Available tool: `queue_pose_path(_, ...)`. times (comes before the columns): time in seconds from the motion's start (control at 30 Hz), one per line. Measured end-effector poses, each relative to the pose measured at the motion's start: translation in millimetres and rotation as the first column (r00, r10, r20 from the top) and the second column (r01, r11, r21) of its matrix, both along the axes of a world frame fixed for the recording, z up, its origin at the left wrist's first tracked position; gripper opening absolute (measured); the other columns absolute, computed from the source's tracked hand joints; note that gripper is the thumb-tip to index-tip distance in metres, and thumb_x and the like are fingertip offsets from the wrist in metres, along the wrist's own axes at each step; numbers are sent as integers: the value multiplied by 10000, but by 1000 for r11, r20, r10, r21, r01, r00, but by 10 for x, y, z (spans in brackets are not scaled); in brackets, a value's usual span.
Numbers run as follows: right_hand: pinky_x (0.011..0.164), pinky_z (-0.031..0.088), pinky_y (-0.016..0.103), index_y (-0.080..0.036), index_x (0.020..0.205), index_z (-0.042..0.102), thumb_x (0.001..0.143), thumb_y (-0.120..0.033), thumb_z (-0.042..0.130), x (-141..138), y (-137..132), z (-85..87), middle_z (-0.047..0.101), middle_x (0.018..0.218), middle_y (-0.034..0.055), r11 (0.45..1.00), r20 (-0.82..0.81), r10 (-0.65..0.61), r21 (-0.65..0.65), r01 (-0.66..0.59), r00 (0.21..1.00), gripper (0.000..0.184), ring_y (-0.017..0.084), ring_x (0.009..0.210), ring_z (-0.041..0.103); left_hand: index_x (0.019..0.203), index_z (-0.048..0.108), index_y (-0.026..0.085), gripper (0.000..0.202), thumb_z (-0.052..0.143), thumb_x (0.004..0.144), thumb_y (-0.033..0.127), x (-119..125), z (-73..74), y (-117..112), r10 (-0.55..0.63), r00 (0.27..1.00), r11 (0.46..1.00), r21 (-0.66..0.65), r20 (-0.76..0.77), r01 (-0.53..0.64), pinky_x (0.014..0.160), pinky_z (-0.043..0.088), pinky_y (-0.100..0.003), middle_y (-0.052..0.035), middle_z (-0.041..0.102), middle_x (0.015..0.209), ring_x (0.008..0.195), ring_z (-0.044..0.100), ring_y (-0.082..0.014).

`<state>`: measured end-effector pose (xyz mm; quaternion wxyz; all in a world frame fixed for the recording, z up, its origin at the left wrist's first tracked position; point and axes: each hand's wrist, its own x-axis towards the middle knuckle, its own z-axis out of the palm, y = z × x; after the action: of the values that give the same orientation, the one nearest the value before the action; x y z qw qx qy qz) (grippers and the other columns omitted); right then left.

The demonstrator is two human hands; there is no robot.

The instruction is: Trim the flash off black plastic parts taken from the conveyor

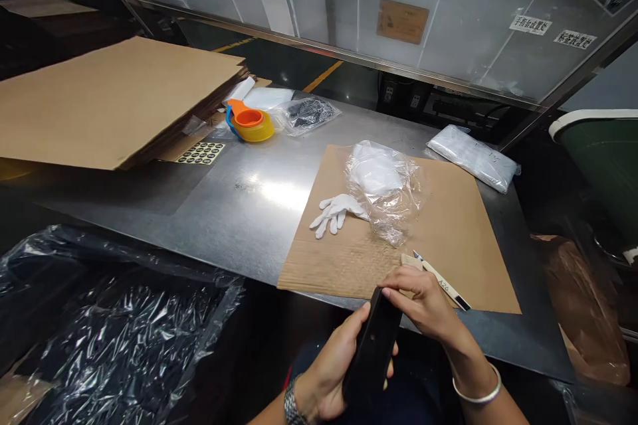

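Observation:
A long black flat piece [375, 340], its exact kind unclear, is held at the table's near edge. My left hand [343, 355] wraps round its lower part, thumb along the side and fingertips showing on the far side. With thumb and fingers, my right hand [417, 295] pinches its top end. Just beyond the right hand, a craft knife [442, 282] marked "A26" lies on a cardboard sheet [463, 239], beside a small beige block [411, 262]. A white glove [339, 212] rests farther back, next to a clear plastic bag [383, 182] with white contents.
Stacked cardboard [119, 103] covers the table's left end. Near it are orange and yellow tape-like rings [252, 126], a sticker sheet [202, 153] and a bag of black bits [312, 113]. A wrapped white pack [473, 156] lies back right. Black plastic-wrapped items [124, 339] fill the lower left.

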<state>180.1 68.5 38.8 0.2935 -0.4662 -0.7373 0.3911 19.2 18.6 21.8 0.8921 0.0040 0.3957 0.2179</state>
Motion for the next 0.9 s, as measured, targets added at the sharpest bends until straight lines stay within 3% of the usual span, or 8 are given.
queue_pose_path(0.13,734,486,309,-185,1116,591,873,-288,487,-6,-197,-119,656,969,76,985,3,-159,-64,159,987,284,176,878,598,752,653,64,508,432,831,515,-7,-32,20,117,993,993,-15,1,-117,444,450,-214,-69,607,632,467,555,-116)
queue_pose_path(0.27,782,488,336,-190,1340,345,781,-298,589,-108,-486,-239,568,1169,111,984,57,-136,-107,142,989,620,210,984,569,837,640,100,395,471,837,458,15,-20,27,303,947,953,66,-107,-297,497,469,-219,-65,636,656,518,582,-125)
queue_pose_path(0.4,482,425,209,-158,968,537,887,-335,416,-184,-500,-305,599,662,-8,915,-1,-261,-318,247,965,230,111,531,553,896,614,121,395,504,806,489,63,-9,-42,261,947,957,179,-186,-228,455,448,-224,-64,646,667,493,574,-131)
queue_pose_path(0.5,442,347,199,-177,615,456,896,-407,385,-173,-389,-318,460,493,-43,885,50,-355,-304,353,934,370,88,453,465,891,609,117,407,492,809,498,71,-11,-77,218,954,961,218,-205,-172,460,453,-220,-63,646,695,503,573,-123)
queue_pose_path(0.57,452,339,201,-182,563,423,891,-418,394,-172,-356,-310,444,479,-43,893,59,-343,-290,345,937,405,86,455,451,871,606,114,397,485,817,488,58,-13,-69,219,956,964,197,-194,-181,458,452,-212,-65,645,697,503,573,-117)
queue_pose_path(0.7,556,442,217,-174,918,552,872,-324,450,-242,-457,-271,612,740,7,923,23,-240,-305,236,970,188,126,630,576,892,595,123,344,494,828,445,24,-17,-14,281,945,956,134,-169,-260,435,434,-203,-57,642,663,470,558,-111)
queue_pose_path(0.77,754,478,278,-200,1211,438,834,-246,496,-285,-535,-249,599,1036,63,945,-15,-160,-293,149,987,384,168,890,585,877,601,125,326,501,828,432,20,-27,12,335,928,939,141,-160,-315,452,447,-213,-53,639,656,490,566,-119)
queue_pose_path(0.9,1047,266,400,-237,1401,207,797,-196,538,-293,-609,-213,335,1389,89,937,-192,-23,-345,-45,981,690,216,1283,296,750,606,125,356,534,795,471,24,-62,51,392,906,909,218,-161,-355,485,464,-230,-39,613,612,510,565,-127)
